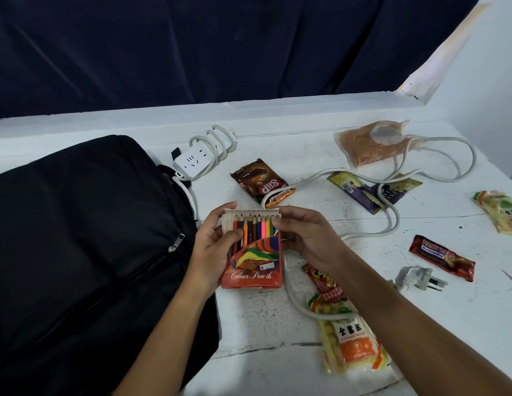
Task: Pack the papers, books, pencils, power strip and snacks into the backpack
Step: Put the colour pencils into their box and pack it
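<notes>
Both my hands hold an orange box of colour pencils (253, 270) above the white table, its flap open and the pencil tips showing. My left hand (213, 242) grips the box's left side, thumb on the pencils. My right hand (302, 238) pinches the flap's right end. The black backpack (77, 238) lies flat on the left with its zip closed. A white power strip (193, 161) sits behind it, its cable (392, 224) winding across the table to the plug (419, 278). Several snack packets lie around: a Siip bar (259, 180), a Many Bars bar (442, 257), a peanut bag (349, 338).
More snacks lie at the back right: an orange noodle bag (372, 144), a purple packet (372, 190), a yellow bag (500, 210) at the right edge. A dark curtain (220, 47) hangs behind the table's raised back ledge (249, 110).
</notes>
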